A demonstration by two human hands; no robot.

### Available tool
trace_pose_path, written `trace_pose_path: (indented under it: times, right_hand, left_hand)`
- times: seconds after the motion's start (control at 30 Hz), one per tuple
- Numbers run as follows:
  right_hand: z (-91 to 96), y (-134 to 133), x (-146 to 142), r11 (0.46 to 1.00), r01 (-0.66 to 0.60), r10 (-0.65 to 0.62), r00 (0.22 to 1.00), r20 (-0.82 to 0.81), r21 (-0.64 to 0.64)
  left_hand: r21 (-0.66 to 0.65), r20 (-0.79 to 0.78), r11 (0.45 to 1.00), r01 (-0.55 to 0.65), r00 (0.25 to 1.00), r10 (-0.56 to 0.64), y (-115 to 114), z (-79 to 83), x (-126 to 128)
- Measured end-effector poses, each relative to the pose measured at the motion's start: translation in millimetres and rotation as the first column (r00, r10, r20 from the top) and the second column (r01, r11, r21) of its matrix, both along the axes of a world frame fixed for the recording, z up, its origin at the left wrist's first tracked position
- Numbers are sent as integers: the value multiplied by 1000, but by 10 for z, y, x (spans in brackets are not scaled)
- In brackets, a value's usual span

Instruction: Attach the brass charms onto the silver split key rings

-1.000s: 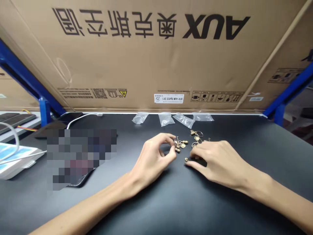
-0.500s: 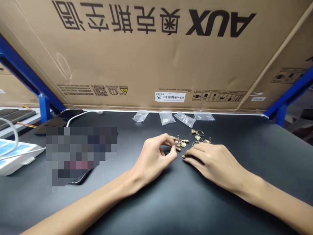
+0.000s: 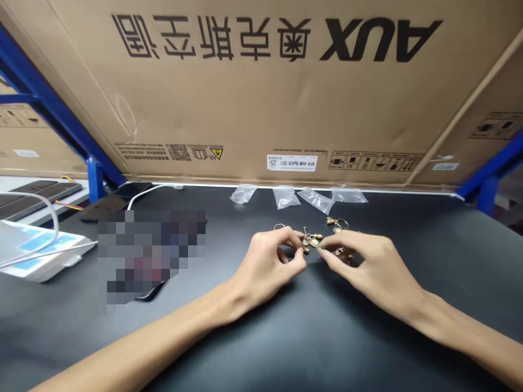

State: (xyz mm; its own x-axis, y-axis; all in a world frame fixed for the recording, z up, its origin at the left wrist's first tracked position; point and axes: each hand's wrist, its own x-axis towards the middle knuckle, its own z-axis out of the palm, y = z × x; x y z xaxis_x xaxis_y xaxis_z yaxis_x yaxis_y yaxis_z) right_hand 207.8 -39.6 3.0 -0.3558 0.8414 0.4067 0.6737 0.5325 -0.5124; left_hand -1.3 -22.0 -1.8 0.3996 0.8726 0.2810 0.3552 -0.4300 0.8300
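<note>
Brass-toned charms (image 3: 314, 243) sit between the 2 hands (image 3: 269, 264) (image 3: 373, 267).

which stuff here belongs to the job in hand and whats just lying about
Likely in the job:
metal charms near left hand and right hand

Seemingly lying about:
clear plastic bags
white cable
blue-and-white box
large cardboard carton

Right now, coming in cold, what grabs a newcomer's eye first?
Probably the huge brown cardboard box across the back, with its bold, upside-down black AUX lettering. Next, the bare left hand and right hand mid-frame, fingertips close around small bronze-coloured metal charms. Behind them, four small clear plastic bags sit along the dark tabletop's far edge.
</note>
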Motion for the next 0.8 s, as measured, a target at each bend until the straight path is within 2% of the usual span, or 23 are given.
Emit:
trace_pose_path:
  times: [0.1, 0.17, 0.23, 0.33, 0.47, 0.57, 0.63, 0.73, 0.8]
  right_hand:
    - [65, 6, -30, 983, 16, -45, 986, -159, -182]
    - [68, 7, -50, 970, -13, -40, 976, -212, -243]
    - [51, 2, -62, 963, -38, -28, 971, -237, -269]
    - [23, -14, -60, 969, -57, -1, 973, -233, -241]
    - [-15, -20, -39, 995, -79, 70, 989, -134, -59]
    - [-58, -6, -32, 982, -141, 146, 989, -31, 126]
    - [-80, 5, -36, 944, -208, 199, 978, 59, 256]
    - [-88, 18, -44, 836, -324, 228, 939, 257, 443]
    - [-84, 29, -38, 783, -380, 223, 911, 348, 493]
  left_hand:
    - [6, -23, 1000, 23, 999, -23, -14, -6, 7]
    - [22, -37, 999, 43, 998, -43, -22, -6, 16]
    - [30, -52, 997, 68, 996, -66, -30, -1, 24]
    - [27, -76, 996, 84, 994, -82, -39, 10, 31]
    - [1, -82, 997, 75, 994, -75, -37, 17, 22]
    - [-18, -67, 998, 67, 995, -68, -42, 15, 14]
    - [-43, -33, 999, 33, 999, -34, -55, 15, 17]
    - [-111, 73, 993, -28, 997, 37, -66, 21, 35]
    - [-192, 170, 981, -24, 984, 57, -49, 30, 41]
